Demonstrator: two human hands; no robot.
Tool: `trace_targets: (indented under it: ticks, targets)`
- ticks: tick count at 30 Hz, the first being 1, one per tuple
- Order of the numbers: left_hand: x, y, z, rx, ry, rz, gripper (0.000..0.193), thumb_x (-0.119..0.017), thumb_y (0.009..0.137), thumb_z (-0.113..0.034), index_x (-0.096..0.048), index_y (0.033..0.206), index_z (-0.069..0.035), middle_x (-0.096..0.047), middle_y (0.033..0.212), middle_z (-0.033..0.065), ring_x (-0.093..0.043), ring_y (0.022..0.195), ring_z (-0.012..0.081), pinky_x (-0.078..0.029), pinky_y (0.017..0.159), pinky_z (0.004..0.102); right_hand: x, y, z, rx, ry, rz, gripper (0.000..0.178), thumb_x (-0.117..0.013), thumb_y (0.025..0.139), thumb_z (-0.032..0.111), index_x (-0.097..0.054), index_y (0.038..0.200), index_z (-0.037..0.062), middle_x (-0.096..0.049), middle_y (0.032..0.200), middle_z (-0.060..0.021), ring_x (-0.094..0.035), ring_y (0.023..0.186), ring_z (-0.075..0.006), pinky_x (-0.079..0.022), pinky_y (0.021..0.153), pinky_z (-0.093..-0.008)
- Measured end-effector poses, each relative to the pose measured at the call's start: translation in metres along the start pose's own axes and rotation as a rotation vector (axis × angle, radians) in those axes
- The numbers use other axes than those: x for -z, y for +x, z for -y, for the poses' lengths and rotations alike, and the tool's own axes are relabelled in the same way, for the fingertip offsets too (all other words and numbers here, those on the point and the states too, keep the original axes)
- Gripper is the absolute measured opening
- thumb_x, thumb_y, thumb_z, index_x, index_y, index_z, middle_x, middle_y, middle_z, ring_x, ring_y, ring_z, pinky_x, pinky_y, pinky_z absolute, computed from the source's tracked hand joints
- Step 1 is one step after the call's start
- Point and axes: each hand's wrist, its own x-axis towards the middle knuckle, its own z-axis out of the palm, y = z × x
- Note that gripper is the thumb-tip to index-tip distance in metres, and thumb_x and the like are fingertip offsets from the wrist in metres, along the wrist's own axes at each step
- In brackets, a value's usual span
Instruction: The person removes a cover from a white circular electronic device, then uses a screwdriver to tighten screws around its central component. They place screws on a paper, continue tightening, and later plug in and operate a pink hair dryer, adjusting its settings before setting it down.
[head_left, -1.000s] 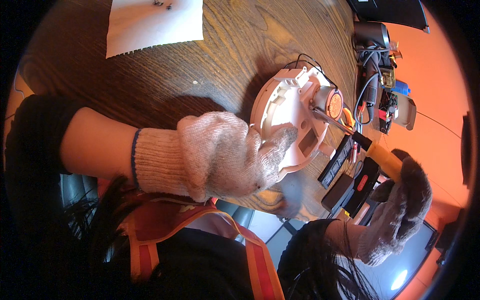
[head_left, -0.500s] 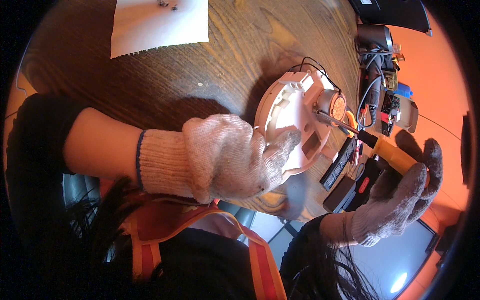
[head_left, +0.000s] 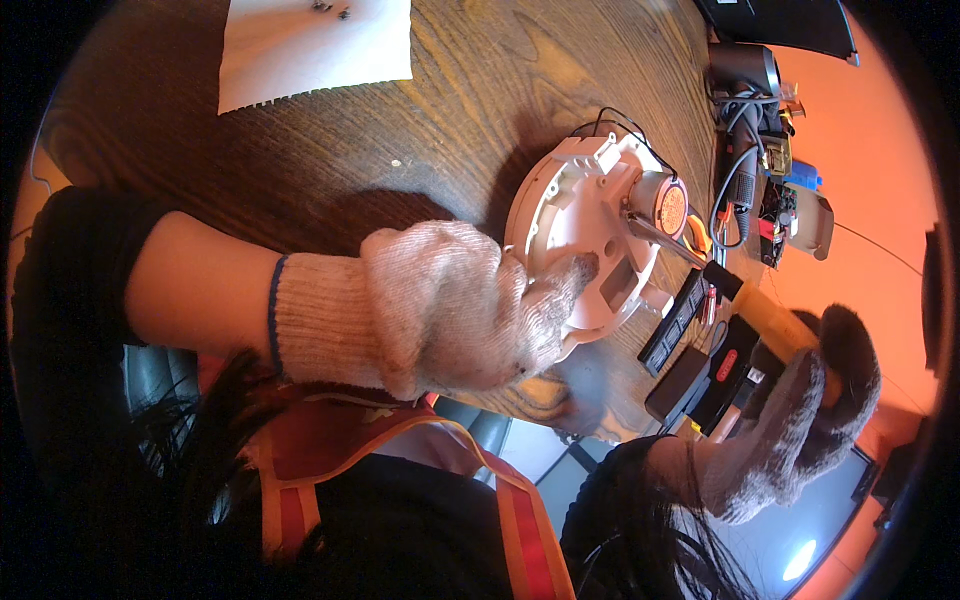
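A white, round plastic housing (head_left: 578,215) is held tilted on its edge over the wooden table. My left hand (head_left: 460,310), in a pale knitted glove, grips its near rim with the thumb on the inner face. A round metal motor (head_left: 668,203) with a perforated orange-lit face sits in the housing, with thin black wires looping behind. My right hand (head_left: 800,430), gloved with darkened fingers, holds a screwdriver (head_left: 768,318) by its yellow handle, fingers loosely round it. The screwdriver's shaft reaches to the housing beside the motor; its tip is hard to make out there.
White paper (head_left: 315,60) with small dark pieces (head_left: 322,8) lies at the far left of the wooden table (head_left: 300,160). Along the right edge are a hair dryer (head_left: 745,68), cabled tools, an open box (head_left: 810,222), and dark cases (head_left: 680,385).
The screwdriver's handle has swung slightly toward me, and the right hand's fingers have shifted around it. The housing has turned slightly in my left hand's grip, and the whole view has drifted a little.
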Motion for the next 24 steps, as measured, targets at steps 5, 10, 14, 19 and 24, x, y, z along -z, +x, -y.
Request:
trace_targets:
  ticks: [5, 10, 14, 19, 24]
  targets:
    - [-0.002, 0.002, -0.001, 0.003, -0.005, -0.004, 0.026, -0.046, 0.085, -0.015, -0.064, 0.091, 0.003, -0.055, 0.057, 0.0085, -0.050, 0.047, 0.0170, -0.045, 0.053, 0.0331, -0.021, 0.006, -0.001, -0.057, -0.122, -0.189, 0.027, -0.056, 0.089, 0.018, -0.058, 0.112, 0.0036, -0.062, 0.102, -0.0161, -0.063, 0.089, -0.0171, -0.054, 0.067, -0.0218]
    - [-0.003, 0.005, 0.000, 0.004, -0.021, 0.005, 0.025, -0.046, 0.086, -0.014, -0.064, 0.090, 0.003, -0.054, 0.056, 0.0087, -0.051, 0.046, 0.0177, -0.045, 0.054, 0.0340, -0.020, 0.012, 0.010, -0.135, -0.189, -0.117, 0.029, -0.058, 0.086, 0.007, -0.052, 0.112, -0.0040, -0.062, 0.100, -0.0169, -0.063, 0.089, -0.0207, -0.054, 0.073, -0.0276]
    - [-0.003, 0.005, 0.000, 0.006, -0.026, 0.008, 0.025, -0.045, 0.086, -0.014, -0.064, 0.089, 0.003, -0.054, 0.055, 0.0089, -0.051, 0.046, 0.0182, -0.045, 0.054, 0.0348, -0.022, 0.009, 0.015, -0.214, 0.087, -0.105, 0.037, -0.056, 0.085, 0.004, -0.046, 0.121, -0.0020, -0.061, 0.102, -0.0190, -0.063, 0.088, -0.0228, -0.056, 0.070, -0.0276]
    - [-0.002, 0.005, 0.001, 0.012, -0.034, 0.019, 0.025, -0.044, 0.087, -0.013, -0.064, 0.088, 0.003, -0.053, 0.053, 0.0092, -0.051, 0.045, 0.0189, -0.045, 0.055, 0.0357, -0.039, 0.010, 0.011, -0.192, 0.238, -0.191, 0.038, -0.053, 0.088, 0.016, -0.046, 0.123, 0.0025, -0.060, 0.106, -0.0206, -0.063, 0.093, -0.0254, -0.057, 0.068, -0.0261]
    - [-0.002, 0.005, -0.001, 0.022, -0.038, 0.029, 0.025, -0.044, 0.087, -0.012, -0.064, 0.087, 0.003, -0.053, 0.051, 0.0094, -0.051, 0.045, 0.0195, -0.046, 0.056, 0.0367, -0.046, 0.009, 0.011, -0.162, 0.164, -0.256, 0.043, -0.047, 0.092, 0.030, -0.045, 0.124, 0.0013, -0.060, 0.105, -0.0199, -0.063, 0.093, -0.0261, -0.057, 0.071, -0.0295]
